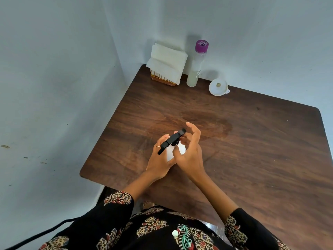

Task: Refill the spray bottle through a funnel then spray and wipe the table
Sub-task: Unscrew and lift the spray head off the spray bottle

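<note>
While held upright, spray bottle (171,150), nozzle far-right.

Dark brown wood-grain tabletop (252,141): smooth, low sheen. White plastic spray bottle (170,154) with glossy black plastic trigger head (172,139). White plastic funnel (218,86): smooth. White paper napkins (166,63): matt.

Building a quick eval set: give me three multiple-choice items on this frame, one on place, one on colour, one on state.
1. Where is the funnel?
A. on the spray bottle
B. on the table, right of the capped bottle
C. in the left hand

2. What colour is the refill bottle cap?
A. purple
B. green
C. red

3. The spray bottle is:
A. lying flat, untouched
B. held by both hands
C. inside the napkin holder

Key: B, it lies on the table by the wall; A, the cap is purple; B, left hand and right hand grip it.
</note>
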`<state>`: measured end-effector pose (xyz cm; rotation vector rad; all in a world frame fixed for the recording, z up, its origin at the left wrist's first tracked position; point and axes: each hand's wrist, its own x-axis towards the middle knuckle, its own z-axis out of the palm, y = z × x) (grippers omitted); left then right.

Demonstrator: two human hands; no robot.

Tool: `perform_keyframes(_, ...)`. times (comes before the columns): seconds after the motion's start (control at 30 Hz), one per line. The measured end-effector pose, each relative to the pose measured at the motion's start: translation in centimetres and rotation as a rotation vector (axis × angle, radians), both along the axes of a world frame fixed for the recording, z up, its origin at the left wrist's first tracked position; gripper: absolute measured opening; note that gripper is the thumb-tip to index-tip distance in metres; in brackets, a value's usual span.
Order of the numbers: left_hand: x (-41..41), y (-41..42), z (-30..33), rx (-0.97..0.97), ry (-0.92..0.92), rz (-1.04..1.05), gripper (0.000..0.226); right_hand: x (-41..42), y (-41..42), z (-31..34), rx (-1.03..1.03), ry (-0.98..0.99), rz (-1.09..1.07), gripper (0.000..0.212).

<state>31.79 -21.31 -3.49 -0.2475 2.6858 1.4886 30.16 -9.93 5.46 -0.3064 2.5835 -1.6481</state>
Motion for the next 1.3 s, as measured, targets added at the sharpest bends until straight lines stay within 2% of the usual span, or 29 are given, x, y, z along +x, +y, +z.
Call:
perform_keyframes(0.13,0.0,0.0,0.1,-0.099,-0.031,-0.034,0.064,0.1,-0.3,0.3,-0.021,-0.042,-0.028,0.081)
perform_keyframes(0.23,-0.1,0.2,0.6,-0.109,0.013,-0.009,0.066,0.3,-0.8,0.6,-0.068,-0.006,-0.098,0.064)
perform_keyframes(0.4,0.0,0.0,0.3,-0.108,0.021,-0.018,0.083,0.2,-0.6,1.9,-0.058,0.103,-0.106,0.04)
perform_keyframes(0.7,0.1,0.0,0.5,-0.099,0.07,-0.025,0.085,-1.0,0.3,7.0,-0.192,0.128,-0.149,0.044)
perform_keyframes(0.93,0.1,0.1,0.8,-0.122,0.069,0.0,0.074,-1.6,1.2,9.8,-0.279,0.189,-0.197,0.038)
perform_keyframes(1.3,0.0,0.1,0.6,-0.123,0.052,0.016,0.077,-1.9,1.6,10.3,-0.309,0.247,-0.253,0.035)
